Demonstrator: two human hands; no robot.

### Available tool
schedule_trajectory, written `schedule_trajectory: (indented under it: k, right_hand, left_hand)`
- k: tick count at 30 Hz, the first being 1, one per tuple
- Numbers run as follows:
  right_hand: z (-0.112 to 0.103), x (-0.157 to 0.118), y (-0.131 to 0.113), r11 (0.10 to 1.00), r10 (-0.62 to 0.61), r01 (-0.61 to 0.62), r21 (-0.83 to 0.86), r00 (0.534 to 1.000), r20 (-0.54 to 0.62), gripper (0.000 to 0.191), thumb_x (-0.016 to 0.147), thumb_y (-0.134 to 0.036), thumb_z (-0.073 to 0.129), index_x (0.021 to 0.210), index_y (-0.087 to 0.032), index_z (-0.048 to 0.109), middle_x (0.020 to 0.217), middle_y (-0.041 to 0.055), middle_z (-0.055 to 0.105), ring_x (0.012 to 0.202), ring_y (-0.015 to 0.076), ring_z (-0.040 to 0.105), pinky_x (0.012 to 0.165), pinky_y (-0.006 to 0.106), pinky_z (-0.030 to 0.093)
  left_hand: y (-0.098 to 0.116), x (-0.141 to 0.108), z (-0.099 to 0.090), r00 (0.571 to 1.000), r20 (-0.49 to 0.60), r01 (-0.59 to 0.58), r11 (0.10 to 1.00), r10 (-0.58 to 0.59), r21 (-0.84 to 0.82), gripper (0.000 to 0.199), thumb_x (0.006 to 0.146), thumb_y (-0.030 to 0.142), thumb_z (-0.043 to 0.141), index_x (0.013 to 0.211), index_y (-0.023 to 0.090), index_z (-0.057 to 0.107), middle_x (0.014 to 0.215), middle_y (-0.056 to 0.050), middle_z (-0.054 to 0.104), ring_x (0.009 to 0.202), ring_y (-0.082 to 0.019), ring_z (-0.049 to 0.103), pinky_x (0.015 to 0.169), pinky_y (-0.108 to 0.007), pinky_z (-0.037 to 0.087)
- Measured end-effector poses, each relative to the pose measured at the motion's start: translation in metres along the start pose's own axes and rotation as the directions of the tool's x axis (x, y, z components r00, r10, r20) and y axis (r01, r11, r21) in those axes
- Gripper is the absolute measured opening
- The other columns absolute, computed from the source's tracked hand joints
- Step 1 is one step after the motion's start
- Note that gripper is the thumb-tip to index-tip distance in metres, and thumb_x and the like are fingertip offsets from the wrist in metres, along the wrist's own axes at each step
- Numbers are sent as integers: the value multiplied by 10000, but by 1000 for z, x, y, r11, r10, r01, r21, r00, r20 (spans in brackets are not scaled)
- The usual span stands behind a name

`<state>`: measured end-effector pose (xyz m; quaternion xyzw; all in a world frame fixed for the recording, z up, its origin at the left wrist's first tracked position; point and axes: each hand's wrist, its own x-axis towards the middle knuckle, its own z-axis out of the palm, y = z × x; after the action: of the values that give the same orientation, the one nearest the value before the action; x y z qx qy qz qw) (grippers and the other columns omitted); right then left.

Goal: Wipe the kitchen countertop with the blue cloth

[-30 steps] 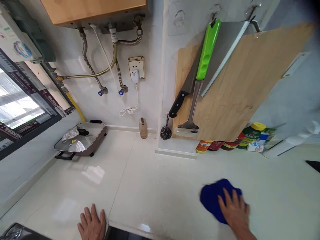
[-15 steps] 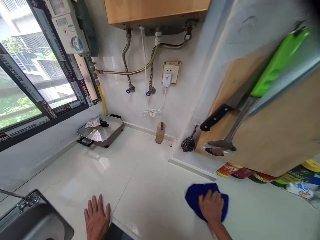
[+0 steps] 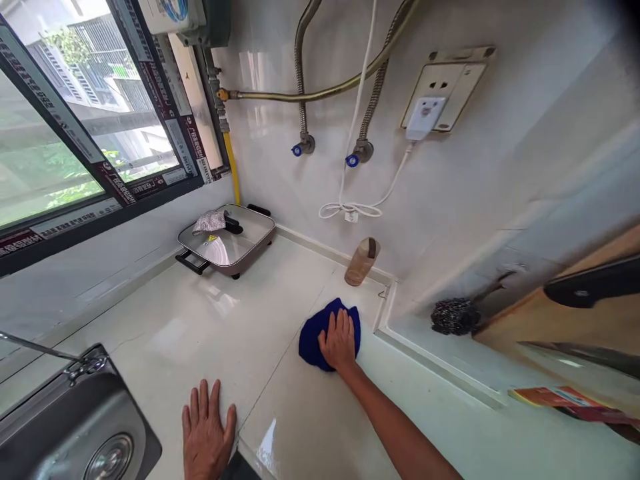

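Observation:
My right hand point(image 3: 339, 340) presses down on a dark blue cloth point(image 3: 313, 339) with its fingers held together, gripping it against the white countertop point(image 3: 285, 407). The cloth is bunched around the palm and its edges stick out on both sides. My left hand point(image 3: 206, 427) rests flat on the counter near the sink, fingers spread and holding nothing. Just beyond the cloth stands a brownish translucent bottle point(image 3: 362, 263), close to the back wall and apart from my hand.
An electric pan with a glass lid point(image 3: 230, 240) sits in the back left corner. A steel sink point(image 3: 75, 427) lies at the lower left. On the right, a steel-wool scrubber point(image 3: 454, 316) hangs near a black-handled knife point(image 3: 595, 283). A plugged-in cord point(image 3: 395, 183) hangs along the wall.
My right hand has slid the blue cloth left and farther back across the counter, toward the bottle. My left hand stays flat on the counter. The view has shifted closer to the back corner.

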<state>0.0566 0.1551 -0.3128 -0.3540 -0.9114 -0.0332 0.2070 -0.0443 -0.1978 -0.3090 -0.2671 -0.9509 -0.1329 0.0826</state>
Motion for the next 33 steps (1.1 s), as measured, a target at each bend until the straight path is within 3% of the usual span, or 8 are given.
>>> schedule_trajectory:
  k: [7, 13, 17, 22, 24, 27, 33]
  right_hand:
    - [16, 45, 2, 994, -99, 96, 52, 993, 70, 635, 919, -333, 405, 1454, 9, 406, 1561, 279, 323, 1477, 357, 238, 1175, 576, 242]
    - [15, 42, -6, 990, -99, 86, 108, 988, 123, 645, 946, -367, 371, 1464, 17, 385, 1562, 296, 300, 1475, 379, 215, 1168, 591, 224]
    - [-6, 7, -43, 986, -116, 95, 140, 981, 154, 738, 953, -577, 384, 1525, -112, 347, 1600, 239, 256, 1471, 456, 168, 1145, 662, 183]
    - [-45, -57, -98, 934, -283, 217, 284, 934, 219, 809, 877, -715, 479, 1528, -246, 376, 1642, 118, 228, 1480, 503, 37, 1158, 694, 91]
    - [-58, -82, -110, 916, -305, 213, 341, 921, 243, 758, 880, -672, 519, 1510, -263, 413, 1642, 94, 242, 1489, 482, 17, 1175, 680, 73]
    - [-75, -119, -114, 891, -309, 188, 413, 918, 250, 576, 924, -477, 540, 1463, -280, 486, 1633, 59, 278, 1508, 422, 38, 1203, 642, 77]
    - [-107, -190, -87, 865, -317, 187, 465, 923, 217, 495, 898, -214, 513, 1391, -229, 561, 1551, 33, 433, 1519, 322, 110, 1242, 561, 154]
  left_hand:
    - [8, -1, -13, 997, 71, 8, 1000, -7, -6, 626, 953, 435, 390, 1523, 179, 356, 1660, -144, 249, 1556, -310, 121, 1251, -589, 187]
    - [12, 0, -19, 991, 129, 39, 999, -39, -2, 621, 957, 446, 397, 1520, 186, 364, 1659, -144, 252, 1552, -326, 140, 1252, -594, 183]
    - [15, 1, -21, 989, 140, 44, 999, -44, 5, 626, 958, 454, 393, 1521, 183, 360, 1659, -152, 245, 1551, -335, 141, 1252, -592, 172]
    - [18, 1, -21, 986, 155, 60, 998, -61, 11, 636, 952, 460, 395, 1525, 188, 349, 1667, -144, 232, 1553, -336, 126, 1253, -583, 168]
    - [20, 1, -21, 984, 163, 69, 997, -71, 14, 639, 952, 465, 389, 1525, 185, 348, 1667, -145, 233, 1552, -336, 131, 1253, -582, 163]
    - [22, 1, -22, 983, 167, 78, 997, -79, 12, 644, 954, 474, 378, 1526, 179, 345, 1667, -150, 231, 1552, -335, 132, 1255, -578, 146]
    - [25, 2, -24, 984, 164, 75, 997, -71, -15, 662, 950, 478, 377, 1532, 165, 330, 1667, -163, 221, 1551, -344, 126, 1252, -585, 127]
